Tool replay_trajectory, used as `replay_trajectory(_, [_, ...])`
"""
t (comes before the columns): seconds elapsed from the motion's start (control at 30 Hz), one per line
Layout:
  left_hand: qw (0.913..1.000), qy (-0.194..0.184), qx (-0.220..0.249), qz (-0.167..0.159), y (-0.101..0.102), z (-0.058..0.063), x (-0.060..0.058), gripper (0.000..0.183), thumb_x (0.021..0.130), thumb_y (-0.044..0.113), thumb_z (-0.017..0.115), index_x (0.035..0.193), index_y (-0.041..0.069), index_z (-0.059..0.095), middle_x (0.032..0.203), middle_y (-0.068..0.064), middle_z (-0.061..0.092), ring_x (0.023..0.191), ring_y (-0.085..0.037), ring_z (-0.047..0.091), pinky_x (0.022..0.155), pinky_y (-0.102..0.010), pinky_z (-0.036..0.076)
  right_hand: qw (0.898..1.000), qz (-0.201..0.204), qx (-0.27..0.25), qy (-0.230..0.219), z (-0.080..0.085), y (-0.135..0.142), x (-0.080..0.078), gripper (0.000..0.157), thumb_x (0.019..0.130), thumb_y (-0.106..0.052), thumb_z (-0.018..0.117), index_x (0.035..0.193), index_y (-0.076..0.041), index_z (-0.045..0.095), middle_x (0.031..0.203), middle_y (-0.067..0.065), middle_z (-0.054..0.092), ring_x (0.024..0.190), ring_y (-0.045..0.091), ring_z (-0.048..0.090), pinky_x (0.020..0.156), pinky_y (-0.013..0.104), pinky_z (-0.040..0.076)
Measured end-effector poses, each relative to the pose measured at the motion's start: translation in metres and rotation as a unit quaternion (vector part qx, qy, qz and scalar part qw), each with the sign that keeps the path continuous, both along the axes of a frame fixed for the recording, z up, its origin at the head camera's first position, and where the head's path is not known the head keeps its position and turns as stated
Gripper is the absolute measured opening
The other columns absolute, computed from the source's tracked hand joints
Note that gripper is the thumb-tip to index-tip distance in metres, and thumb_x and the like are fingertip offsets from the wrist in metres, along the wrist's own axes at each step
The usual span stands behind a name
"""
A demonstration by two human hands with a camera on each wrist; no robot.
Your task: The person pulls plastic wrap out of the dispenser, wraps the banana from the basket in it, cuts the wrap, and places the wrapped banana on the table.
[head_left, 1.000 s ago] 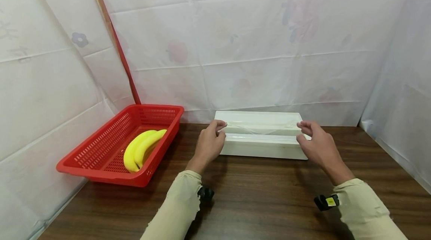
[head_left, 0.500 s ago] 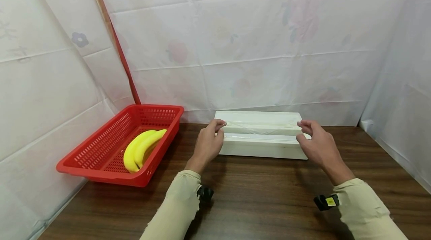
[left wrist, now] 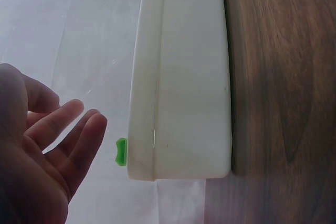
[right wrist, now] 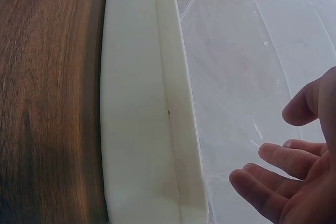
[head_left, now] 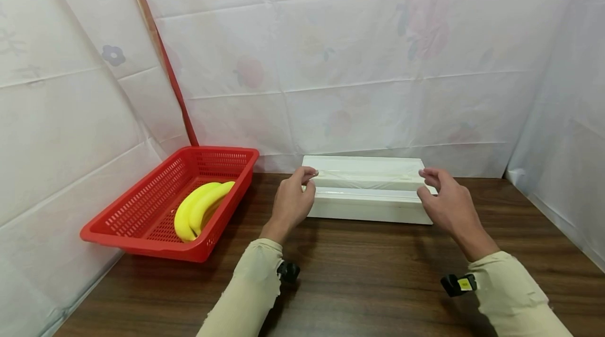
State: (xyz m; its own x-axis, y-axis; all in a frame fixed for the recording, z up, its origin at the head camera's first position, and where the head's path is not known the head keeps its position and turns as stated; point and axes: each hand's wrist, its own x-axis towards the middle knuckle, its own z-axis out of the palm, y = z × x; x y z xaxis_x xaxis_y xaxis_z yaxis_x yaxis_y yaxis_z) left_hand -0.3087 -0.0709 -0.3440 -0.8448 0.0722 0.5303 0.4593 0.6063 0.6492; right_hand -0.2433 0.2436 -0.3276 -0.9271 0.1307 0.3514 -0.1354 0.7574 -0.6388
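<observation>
Long white plastic box [head_left: 368, 210]: it sits on the dark wood-grain bench [head_left: 368, 279] ahead of you, lengthwise between your hands, its back panel apparently a lid tipped back.
Thin clear plastic film [head_left: 366, 183]: it spans the top of the box from one hand's fingertips towards the other's, sagging and wrinkled in the middle; you can't tell where it meets the box.
Work done: judging by this, you have the box open and the film's edge at your fingertips.
Work left: only a short stretch of film shows, so drawing it out and cutting it both look undone.
Left hand [head_left: 291, 204]: your forearm slants forward, your hand at the box's left end, thumb and index finger bent towards each other with a small gap. Whether they have hold of the film, you can't tell.
Right hand [head_left: 448, 204]: it mirrors the left at the other end, thumb clearly apart from the part-bent fingers. The film runs towards their tips; a grip on it can't be confirmed.
Yellow bananas [head_left: 200, 212]: they lie in the red slotted plastic basket [head_left: 142, 244], left of your hands, untouched.
</observation>
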Motion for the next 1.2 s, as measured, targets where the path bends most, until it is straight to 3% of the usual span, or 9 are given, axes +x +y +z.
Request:
replay_trajectory(0.37, [0.9996, 0.027, 0.003, 0.003, -0.0009, 0.0002, -0.0008, 0.024, 0.096, 0.011, 0.057, 0.115, 0.017, 0.070, 0.114, 0.003, 0.074, 0.091, -0.017, 0.067, 0.084, -0.041, 0.051, 1.000, -0.002, -0.005, 0.020, 0.0010, 0.0004, 0.0002, 0.050, 0.100, -0.022, 0.049, 0.145, -0.001, 0.045, 0.138, 0.023, 0.056, 0.120, 0.043, 0.057, 0.096, 0.060, 0.043])
replay_trajectory(0.6, [0.9995, 0.032, -0.003, 0.006, -0.0010, 0.0009, -0.0008, 0.024, 0.095, 0.012, 0.057, 0.116, 0.018, 0.070, 0.114, 0.004, 0.073, 0.100, -0.015, 0.068, 0.084, -0.040, 0.052, 0.999, -0.005, -0.022, 0.046, 0.0005, -0.0004, 0.0008, 0.049, 0.101, -0.025, 0.049, 0.144, -0.002, 0.047, 0.135, 0.016, 0.061, 0.124, 0.038, 0.056, 0.095, 0.056, 0.043])
replay_trajectory(0.97, [0.9989, 0.047, -0.002, 0.003, -0.0009, 0.0000, 0.0010, 0.024, 0.096, 0.012, 0.057, 0.115, 0.017, 0.070, 0.112, 0.003, 0.074, 0.088, -0.015, 0.067, 0.080, -0.040, 0.052, 0.998, -0.009, -0.030, 0.057, -0.0017, -0.0007, 0.0024, 0.048, 0.101, -0.027, 0.047, 0.143, -0.003, 0.048, 0.135, 0.014, 0.062, 0.124, 0.036, 0.057, 0.096, 0.056, 0.044])
replay_trajectory(1.2, [0.9987, 0.052, -0.001, 0.001, -0.0026, 0.0026, -0.0002, 0.024, 0.096, 0.009, 0.057, 0.115, 0.016, 0.071, 0.113, 0.001, 0.074, 0.094, -0.016, 0.067, 0.085, -0.040, 0.052, 0.997, -0.011, -0.031, 0.066, -0.0001, -0.0013, 0.0023, 0.048, 0.101, -0.026, 0.046, 0.143, -0.003, 0.048, 0.137, 0.013, 0.061, 0.125, 0.035, 0.057, 0.096, 0.057, 0.045])
